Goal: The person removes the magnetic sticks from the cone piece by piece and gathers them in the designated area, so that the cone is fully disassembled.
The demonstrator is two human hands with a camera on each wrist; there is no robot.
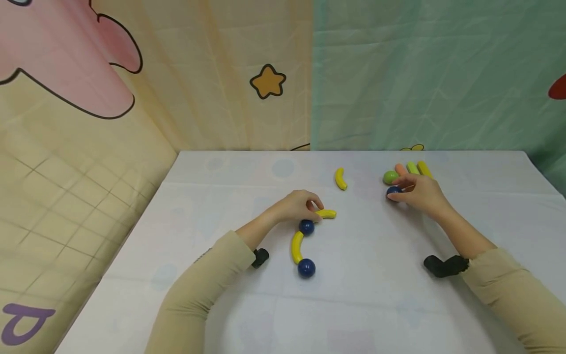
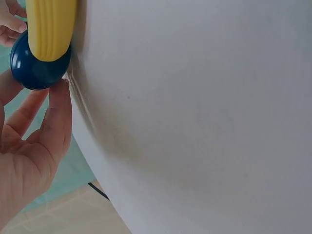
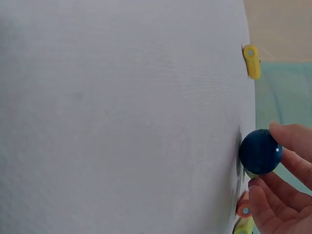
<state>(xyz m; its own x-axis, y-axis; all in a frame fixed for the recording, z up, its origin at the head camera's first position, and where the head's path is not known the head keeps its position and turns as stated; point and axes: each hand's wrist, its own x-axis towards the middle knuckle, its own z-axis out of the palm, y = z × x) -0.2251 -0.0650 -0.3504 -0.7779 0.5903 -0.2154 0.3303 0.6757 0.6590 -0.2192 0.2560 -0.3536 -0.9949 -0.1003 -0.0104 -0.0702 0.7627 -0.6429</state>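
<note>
1. Head view: the left hand (image 1: 297, 206) rests on the white table (image 1: 398, 275) at centre, fingers curled down over a short yellow curved piece (image 1: 326, 213) and the upper blue ball (image 1: 306, 227).
2. Left wrist view: the fingertips of the left hand (image 2: 29, 146) touch the upper blue ball (image 2: 36, 63) from the side; a ribbed yellow piece (image 2: 50, 27) sits against the ball. Grip state: a light pinch on the ball.
3. Head view: a longer yellow curved piece (image 1: 297, 247) runs from the upper blue ball down to a lower blue ball (image 1: 306, 268), touching both.
4. Head view: the right hand (image 1: 420, 192) lies at the right rear of the table, fingers curled round a third blue ball (image 1: 392, 191).
5. Right wrist view: the thumb and fingers of the right hand (image 3: 282, 195) close on the third blue ball (image 3: 260, 151). Grip state: holding the ball.
6. Head view: just behind the right hand lie a green ball (image 1: 390, 177), an orange piece (image 1: 400, 169), a light green piece (image 1: 412, 168) and a yellow piece (image 1: 424, 168), side by side.
7. Head view: a lone yellow curved piece (image 1: 340, 178) lies between the two hands, toward the rear, apart from both.
</note>
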